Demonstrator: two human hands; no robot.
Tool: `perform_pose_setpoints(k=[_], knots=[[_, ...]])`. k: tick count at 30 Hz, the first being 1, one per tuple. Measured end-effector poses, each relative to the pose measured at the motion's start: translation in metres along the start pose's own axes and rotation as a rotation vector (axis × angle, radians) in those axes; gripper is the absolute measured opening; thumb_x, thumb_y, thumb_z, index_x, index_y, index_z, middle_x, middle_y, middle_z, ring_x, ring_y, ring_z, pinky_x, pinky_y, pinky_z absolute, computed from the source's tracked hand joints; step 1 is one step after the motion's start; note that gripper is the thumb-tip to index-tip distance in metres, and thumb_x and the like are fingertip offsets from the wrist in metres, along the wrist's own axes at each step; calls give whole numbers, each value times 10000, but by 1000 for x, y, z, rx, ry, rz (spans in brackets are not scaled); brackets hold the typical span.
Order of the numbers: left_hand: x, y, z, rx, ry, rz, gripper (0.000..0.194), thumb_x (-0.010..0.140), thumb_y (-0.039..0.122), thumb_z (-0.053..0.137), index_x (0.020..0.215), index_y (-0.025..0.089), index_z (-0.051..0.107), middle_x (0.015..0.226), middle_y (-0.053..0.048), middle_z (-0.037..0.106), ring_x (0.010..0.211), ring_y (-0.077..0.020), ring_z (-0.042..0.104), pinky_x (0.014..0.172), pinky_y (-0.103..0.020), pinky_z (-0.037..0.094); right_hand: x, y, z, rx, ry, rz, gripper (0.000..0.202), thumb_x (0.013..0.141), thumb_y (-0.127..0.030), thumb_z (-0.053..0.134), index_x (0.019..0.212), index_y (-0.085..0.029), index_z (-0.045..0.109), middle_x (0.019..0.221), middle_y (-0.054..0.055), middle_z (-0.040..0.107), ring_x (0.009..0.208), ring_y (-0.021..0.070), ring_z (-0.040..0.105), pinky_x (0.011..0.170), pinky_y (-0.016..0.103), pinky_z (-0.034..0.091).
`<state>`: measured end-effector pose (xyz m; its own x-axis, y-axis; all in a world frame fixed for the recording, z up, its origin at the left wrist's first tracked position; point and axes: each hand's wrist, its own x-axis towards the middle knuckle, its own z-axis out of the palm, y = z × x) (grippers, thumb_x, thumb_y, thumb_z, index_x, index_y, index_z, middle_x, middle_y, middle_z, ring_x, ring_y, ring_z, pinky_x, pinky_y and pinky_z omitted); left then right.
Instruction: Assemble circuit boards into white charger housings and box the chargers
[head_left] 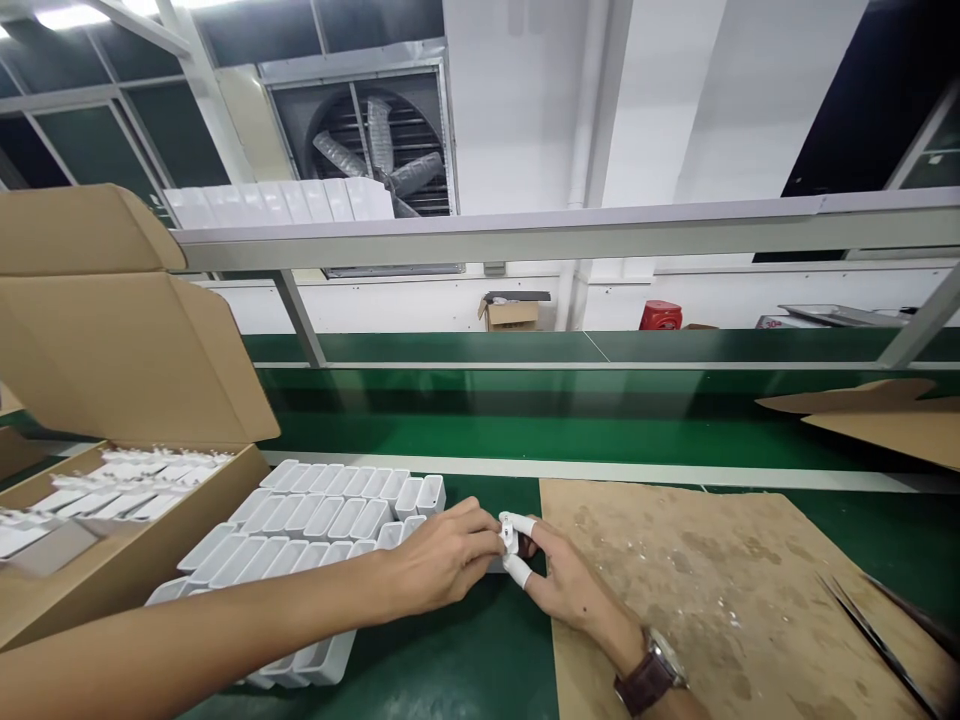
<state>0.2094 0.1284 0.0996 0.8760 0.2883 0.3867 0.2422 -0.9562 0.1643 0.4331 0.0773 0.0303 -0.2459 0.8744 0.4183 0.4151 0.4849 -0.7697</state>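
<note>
A small white part [509, 534] with tiny dark spots is held between my two hands, above the green tabletop [450, 660]. The fingers of my left hand [442, 558] pinch its left side. On the right, my right hand [566, 575] grips the same part, with white covers on its thumb and a fingertip. Part of a pale object shows just below the fingers; its shape is mostly hidden. Rows of white open-topped boxes [322, 517] stand left of the held part, partly behind my left forearm.
An open cardboard box [247, 480] holding white parts is at the left. Brown stained paper [660, 560] covers the table at right, with metal tweezers [874, 640] on it. Cut cardboard [885, 410] lies farther back. A shelf rail [562, 235] crosses above.
</note>
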Motion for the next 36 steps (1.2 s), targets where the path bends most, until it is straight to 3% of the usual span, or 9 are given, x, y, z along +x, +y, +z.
perform_pose_setpoints(k=[6, 14, 20, 25, 32, 36], knots=[[-1, 2, 5, 225, -26, 114, 158, 905, 70, 578, 892, 202, 663, 1087, -112, 636, 865, -234, 511, 642, -324, 415, 0, 1, 1, 1, 11, 4, 264, 951, -243, 584, 1212, -268, 618, 965, 9, 586, 852, 200, 558, 792, 362, 480], [-4, 1, 1, 31, 42, 29, 194, 1008, 97, 512, 1093, 206, 648, 1140, -78, 718, 905, -212, 554, 760, -330, 492, 2, 0, 2, 0, 22, -16, 222, 930, -228, 596, 1148, -240, 630, 943, 10, 586, 845, 195, 562, 784, 352, 495], [0, 1, 0, 15, 27, 38, 209, 986, 85, 523, 1058, 207, 677, 1135, -80, 712, 923, -214, 567, 776, -331, 507, 2, -1, 0, -12, 21, -17, 223, 932, -235, 598, 1152, -246, 631, 941, 11, 595, 838, 197, 572, 783, 347, 498], [-3, 0, 5, 115, -15, 70, 176, 942, 76, 513, 899, 196, 634, 1169, -114, 667, 890, -237, 528, 699, -345, 452, 2, -1, 2, -19, 33, -11, 191, 941, -242, 586, 1126, -244, 635, 936, 13, 599, 832, 197, 571, 765, 337, 494], [-2, 5, -7, -94, -65, -264, 169, 955, 123, 567, 1104, 204, 565, 1073, -74, 638, 916, -219, 590, 786, -341, 505, 1, -1, 2, -26, 27, -17, 212, 950, -260, 610, 1158, -242, 647, 952, 14, 611, 843, 194, 576, 785, 338, 502], [6, 5, -13, -140, -77, -300, 99, 908, 169, 726, 940, 220, 648, 1058, -31, 711, 1034, -225, 644, 877, -327, 521, 3, 0, 1, -40, 21, -12, 280, 951, -270, 606, 1226, -255, 656, 956, 17, 623, 844, 197, 590, 776, 338, 524]])
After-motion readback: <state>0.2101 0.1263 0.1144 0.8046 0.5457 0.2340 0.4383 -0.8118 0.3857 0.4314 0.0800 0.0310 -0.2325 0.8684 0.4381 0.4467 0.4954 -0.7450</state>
